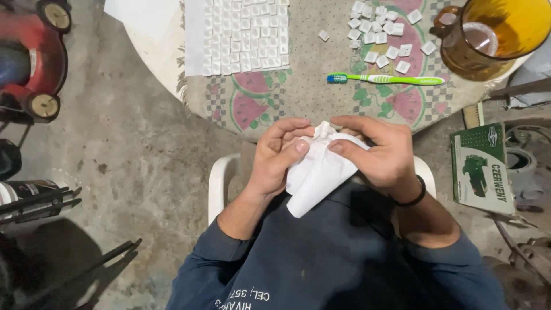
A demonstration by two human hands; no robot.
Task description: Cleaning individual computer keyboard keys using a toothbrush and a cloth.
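Both my hands meet over my lap, in front of the round table. My left hand (275, 158) and my right hand (376, 152) pinch a white cloth (315, 175) between thumbs and fingers; it bunches at the top and hangs down over my dark blue shirt. A small white piece seems wrapped in the bunched top, mostly hidden. On the table lie a green and white toothbrush (390, 79), a sheet of white keys laid in rows (244, 34) and a loose pile of white keys (381, 34).
An amber glass mug (491, 37) stands at the table's right edge. The tablecloth (310, 86) has a watermelon pattern. A green box (482, 166) leans at the right, a red wheeled machine (34, 57) stands at the left, and a white plastic chair (221, 181) is under me.
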